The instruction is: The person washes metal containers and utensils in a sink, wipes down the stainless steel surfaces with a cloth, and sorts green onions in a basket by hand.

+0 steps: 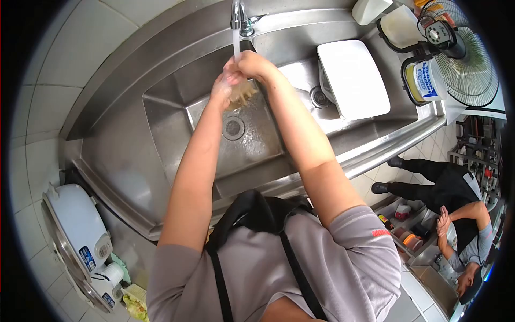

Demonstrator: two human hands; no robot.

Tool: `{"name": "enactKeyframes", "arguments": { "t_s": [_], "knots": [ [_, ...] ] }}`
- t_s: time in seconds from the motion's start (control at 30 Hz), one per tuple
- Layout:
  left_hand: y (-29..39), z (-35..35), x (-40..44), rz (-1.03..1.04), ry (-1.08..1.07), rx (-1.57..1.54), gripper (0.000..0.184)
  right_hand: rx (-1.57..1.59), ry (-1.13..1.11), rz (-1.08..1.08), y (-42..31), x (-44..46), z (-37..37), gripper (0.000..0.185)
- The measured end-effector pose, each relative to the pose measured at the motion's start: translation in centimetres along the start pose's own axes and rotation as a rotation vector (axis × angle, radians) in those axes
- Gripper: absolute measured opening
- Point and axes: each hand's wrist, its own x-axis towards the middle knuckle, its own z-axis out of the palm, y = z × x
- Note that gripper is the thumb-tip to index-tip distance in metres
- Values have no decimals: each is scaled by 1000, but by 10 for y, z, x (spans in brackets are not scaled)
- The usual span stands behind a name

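Water runs from the faucet point(236, 22) onto my two hands, which touch each other over the left basin of the steel sink point(179, 140). My left hand point(221, 86) is wet, its fingers blurred by the stream. My right hand point(251, 64) bends in over it from the right, with its fingers mostly hidden against the left one. Whether anything lies between them I cannot tell. Just below the hands is a blurred yellowish patch point(244, 95), either splashing water or a reflection. The drain point(233, 128) lies nearer to me.
A white lid or board point(357, 80) rests tilted over a container in the right basin. A fan point(464, 64) and a labelled tub point(424, 80) stand at the right end. A co-worker point(456, 198) stands at right. A large white appliance point(80, 231) is at lower left.
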Motion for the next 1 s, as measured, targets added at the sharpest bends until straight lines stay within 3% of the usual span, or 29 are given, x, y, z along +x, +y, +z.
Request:
{"name": "enactKeyframes", "arguments": {
  "t_s": [0.03,0.1,0.2,0.3,0.43,0.5,0.53,0.67,0.77,0.83,0.87,0.9,0.93,1.0],
  "knots": [
    [2,4,2,-14,-68,10,23,26,-87,5,-2,-5,-8,18],
    [2,8,9,-49,-198,32,22,-218,-127,-57,-10,-20,-29,26],
    [8,12,10,-25,-197,225,21,-180,-10,-47,-14,-28,-57,30],
    [20,17,3,-98,-209,337,22,164,200,-356,-48,-24,-37,35],
    [23,17,4,-155,-240,437,22,345,-19,-375,-76,-11,-39,21],
    [22,18,0,-148,-292,513,22,252,-53,-355,-73,-1,-57,23],
    [23,19,-4,-141,-321,548,23,354,-84,-344,-68,2,-66,27],
    [23,12,-24,-158,-407,659,21,99,-34,-374,-71,-5,-122,40],
    [19,-2,-42,-155,-349,618,22,270,-165,-326,-69,1,-141,40],
    [16,-13,-51,-124,-343,534,21,469,-187,-459,-44,14,-145,36],
    [14,-19,-55,-130,-308,536,21,319,201,-347,-25,10,-143,37],
    [11,-25,-59,-133,-272,539,21,134,461,-454,4,6,-145,40],
    [9,-30,-64,-144,-257,536,20,142,783,-406,38,4,-140,39],
    [1,-41,-69,-167,-216,524,19,-4,1155,-320,119,4,-136,41]
  ]
}}
